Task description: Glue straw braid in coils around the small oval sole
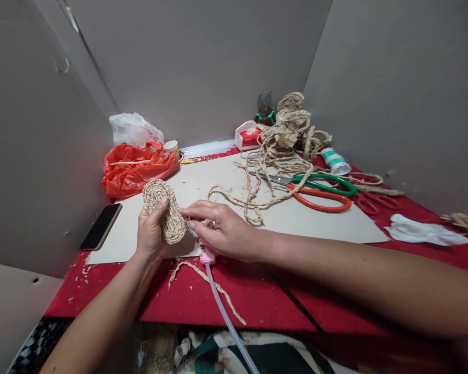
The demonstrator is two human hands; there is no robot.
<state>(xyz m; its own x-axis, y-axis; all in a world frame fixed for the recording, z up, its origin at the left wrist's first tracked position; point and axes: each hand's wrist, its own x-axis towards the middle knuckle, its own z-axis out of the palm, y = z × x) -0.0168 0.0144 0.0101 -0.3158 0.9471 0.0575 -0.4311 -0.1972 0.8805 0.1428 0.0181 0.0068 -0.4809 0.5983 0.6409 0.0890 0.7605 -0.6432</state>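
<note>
Grey walls close around a table with a red cloth (pixel 257 301) and a beige cardboard sheet (pixel 335 221) on it. Near the left edge of the sheet, the left hand (pixel 150 234) is closed around a woven oval (pixel 167 213) of straw braid and holds it upright, thumb on its front. The right hand (pixel 224 231) is curled over a pink tool (pixel 207 255), its fingertips touching the oval's right edge. The tool is perhaps a glue gun, but it is mostly hidden. A clear stick (pixel 228 317) comes out of it toward the near side. Scissors (pixel 320 193) and a rope pile (pixel 284 137) lie farther right, and a phone (pixel 101 226) lies at the left.
</note>
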